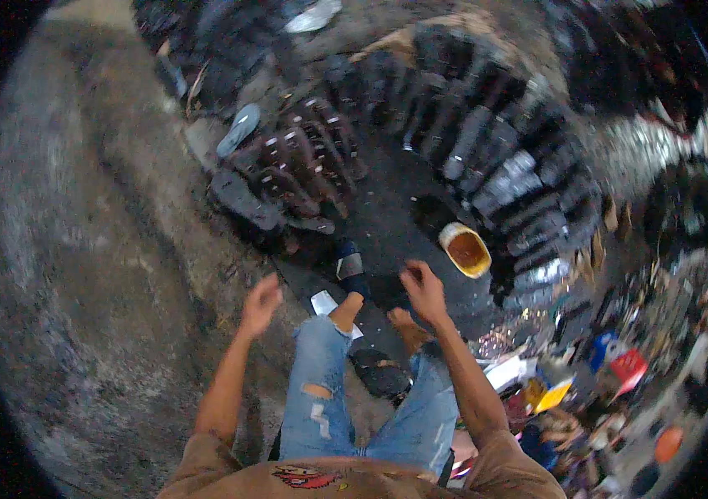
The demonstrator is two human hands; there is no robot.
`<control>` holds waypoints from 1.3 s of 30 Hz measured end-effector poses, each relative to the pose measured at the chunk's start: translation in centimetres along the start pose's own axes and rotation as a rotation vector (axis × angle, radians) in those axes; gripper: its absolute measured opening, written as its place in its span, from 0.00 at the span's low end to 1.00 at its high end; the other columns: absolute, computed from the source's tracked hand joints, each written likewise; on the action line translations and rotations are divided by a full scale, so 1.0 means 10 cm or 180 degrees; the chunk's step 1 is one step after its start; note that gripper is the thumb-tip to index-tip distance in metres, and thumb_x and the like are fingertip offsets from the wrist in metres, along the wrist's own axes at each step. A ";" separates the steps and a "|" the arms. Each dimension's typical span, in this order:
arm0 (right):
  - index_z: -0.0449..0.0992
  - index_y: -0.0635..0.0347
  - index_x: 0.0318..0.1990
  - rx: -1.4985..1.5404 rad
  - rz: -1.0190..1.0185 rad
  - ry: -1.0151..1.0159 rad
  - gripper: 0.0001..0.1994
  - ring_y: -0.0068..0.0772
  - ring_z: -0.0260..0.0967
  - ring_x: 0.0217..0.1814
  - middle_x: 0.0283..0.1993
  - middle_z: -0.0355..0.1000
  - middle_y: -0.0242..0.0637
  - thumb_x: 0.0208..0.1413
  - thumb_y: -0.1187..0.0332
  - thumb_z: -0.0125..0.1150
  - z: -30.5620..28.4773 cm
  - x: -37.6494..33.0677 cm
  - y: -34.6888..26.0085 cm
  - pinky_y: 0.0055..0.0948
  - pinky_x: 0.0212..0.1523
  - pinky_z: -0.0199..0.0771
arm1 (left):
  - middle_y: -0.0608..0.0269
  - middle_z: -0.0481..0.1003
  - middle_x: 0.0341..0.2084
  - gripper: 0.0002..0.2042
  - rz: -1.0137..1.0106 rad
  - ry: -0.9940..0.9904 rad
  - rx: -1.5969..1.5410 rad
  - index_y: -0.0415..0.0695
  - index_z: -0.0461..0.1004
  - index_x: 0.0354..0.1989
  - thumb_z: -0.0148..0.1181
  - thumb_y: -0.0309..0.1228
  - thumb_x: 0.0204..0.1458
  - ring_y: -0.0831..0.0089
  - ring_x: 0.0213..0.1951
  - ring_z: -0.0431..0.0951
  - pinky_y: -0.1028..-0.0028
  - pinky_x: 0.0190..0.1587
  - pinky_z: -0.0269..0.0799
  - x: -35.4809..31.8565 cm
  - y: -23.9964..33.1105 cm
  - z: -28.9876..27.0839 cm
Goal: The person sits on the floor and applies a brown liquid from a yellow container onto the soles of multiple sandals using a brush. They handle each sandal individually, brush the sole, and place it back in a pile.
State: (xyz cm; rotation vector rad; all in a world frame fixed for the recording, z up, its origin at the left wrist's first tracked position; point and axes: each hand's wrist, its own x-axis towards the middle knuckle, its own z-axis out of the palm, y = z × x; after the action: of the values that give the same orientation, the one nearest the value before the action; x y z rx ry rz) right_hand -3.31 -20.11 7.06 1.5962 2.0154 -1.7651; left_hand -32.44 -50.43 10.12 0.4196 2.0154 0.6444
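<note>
curving around a dark sheet (391,187), rows of dark sole-like pieces (500,140) lie near a yellow tub (476,271) of brown liquid (465,247) (a stray knock from the nearby right hand (425,293) could spill it); that and the left hand (262,305) hold nothing, fingers loosely bent.

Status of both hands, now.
Bare left hand: blurred, fingers loosely bent, partly open, nothing visible in it.
Bare right hand: fingers curled, palm hidden, grip cannot be told; apart from the yellow-rimmed oval tub.
</note>
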 end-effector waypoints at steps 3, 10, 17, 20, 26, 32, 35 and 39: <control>0.75 0.59 0.48 -0.0587 0.0263 -0.0110 0.15 0.52 0.77 0.40 0.39 0.78 0.48 0.58 0.60 0.61 -0.91 -1.36 0.56 0.43 0.42 0.76 | 0.60 0.78 0.46 0.18 -0.0203 -0.0582 -0.0090 0.41 0.76 0.55 0.66 0.29 0.55 0.72 0.47 0.77 0.70 0.53 0.72 -1.11 0.48 0.17; 0.77 0.61 0.41 -0.0113 0.0126 0.0488 0.11 0.46 0.72 0.48 0.44 0.74 0.42 0.53 0.67 0.68 -1.47 -3.22 0.30 0.38 0.46 0.74 | 0.65 0.71 0.42 0.19 0.0044 -0.1004 0.0736 0.46 0.76 0.53 0.69 0.26 0.51 0.74 0.43 0.71 0.74 0.43 0.73 -1.68 2.13 0.45; 0.77 0.60 0.39 0.0322 0.1190 0.1171 0.09 0.51 0.72 0.43 0.38 0.74 0.44 0.56 0.65 0.65 -1.03 -3.49 0.35 0.42 0.46 0.73 | 0.67 0.77 0.31 0.11 0.0513 -0.1726 0.1509 0.41 0.79 0.43 0.69 0.28 0.52 0.76 0.33 0.73 0.76 0.37 0.70 -1.54 2.60 0.81; 0.77 0.61 0.39 0.0552 0.1536 0.1310 0.11 0.47 0.75 0.37 0.35 0.77 0.44 0.57 0.63 0.65 -0.97 -3.52 0.35 0.40 0.44 0.74 | 0.68 0.77 0.29 0.10 0.0288 -0.1690 0.1442 0.39 0.79 0.42 0.66 0.30 0.55 0.77 0.32 0.72 0.76 0.37 0.69 -1.41 2.66 0.79; 0.77 0.60 0.42 0.1950 0.1993 0.0838 0.13 0.30 0.77 0.34 0.34 0.79 0.39 0.58 0.60 0.65 -1.13 -3.28 1.24 0.31 0.37 0.76 | 0.66 0.77 0.30 0.16 -0.0323 -0.2167 0.1620 0.36 0.79 0.43 0.58 0.39 0.61 0.77 0.32 0.73 0.75 0.38 0.70 -0.27 2.69 0.70; 0.72 0.59 0.55 0.3122 0.1964 0.1860 0.18 0.30 0.77 0.35 0.37 0.79 0.42 0.64 0.57 0.59 -1.59 -2.84 3.41 0.31 0.38 0.79 | 0.61 0.79 0.32 0.17 0.0167 -0.2396 0.2430 0.36 0.78 0.45 0.51 0.38 0.65 0.70 0.33 0.78 0.71 0.42 0.74 2.40 2.67 1.24; 0.73 0.58 0.51 0.3123 0.1971 0.2600 0.15 0.29 0.77 0.35 0.36 0.79 0.36 0.65 0.58 0.59 -1.35 -1.80 4.36 0.31 0.36 0.79 | 0.60 0.79 0.35 0.16 0.1023 -0.2509 0.3295 0.38 0.75 0.52 0.58 0.34 0.60 0.69 0.37 0.79 0.70 0.43 0.74 3.14 2.54 2.43; 0.78 0.59 0.42 0.2661 0.1915 0.2469 0.09 0.25 0.76 0.32 0.37 0.79 0.33 0.60 0.65 0.61 -0.01 -1.38 5.49 0.27 0.34 0.77 | 0.58 0.79 0.39 0.23 0.1693 -0.3199 0.3943 0.42 0.71 0.58 0.66 0.32 0.53 0.68 0.40 0.78 0.70 0.44 0.73 3.40 2.43 3.35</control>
State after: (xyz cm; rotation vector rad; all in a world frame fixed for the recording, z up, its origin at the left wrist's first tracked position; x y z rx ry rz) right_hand 40.34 -38.01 -24.15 3.0495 0.5976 -1.9680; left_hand -19.34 -3.83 -12.69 1.6384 1.0588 -0.5773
